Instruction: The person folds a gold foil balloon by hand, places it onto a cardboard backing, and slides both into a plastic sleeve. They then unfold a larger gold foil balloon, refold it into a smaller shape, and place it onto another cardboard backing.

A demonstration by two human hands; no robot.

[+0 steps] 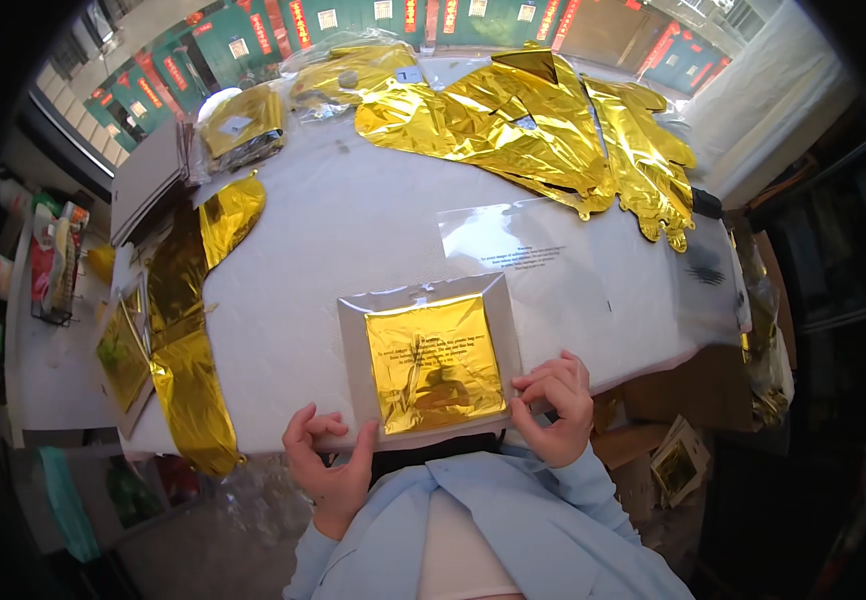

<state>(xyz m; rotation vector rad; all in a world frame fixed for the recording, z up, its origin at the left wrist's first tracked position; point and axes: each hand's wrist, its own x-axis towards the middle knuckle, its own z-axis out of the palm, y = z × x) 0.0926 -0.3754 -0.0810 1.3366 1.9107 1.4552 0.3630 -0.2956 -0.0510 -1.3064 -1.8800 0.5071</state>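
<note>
At table edge, both hands pinching bagged gold foil (pixel 436 364): left hand (pixel 328 468) and right hand (pixel 553 400) half-curled on lower corners; sealing step, next press flap flat.

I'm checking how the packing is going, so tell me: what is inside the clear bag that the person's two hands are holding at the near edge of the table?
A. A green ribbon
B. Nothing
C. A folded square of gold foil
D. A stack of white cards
C: the clear bag, pinched at its lower corners by the left hand and the right hand, shows a folded gold foil square filling its middle.
</note>
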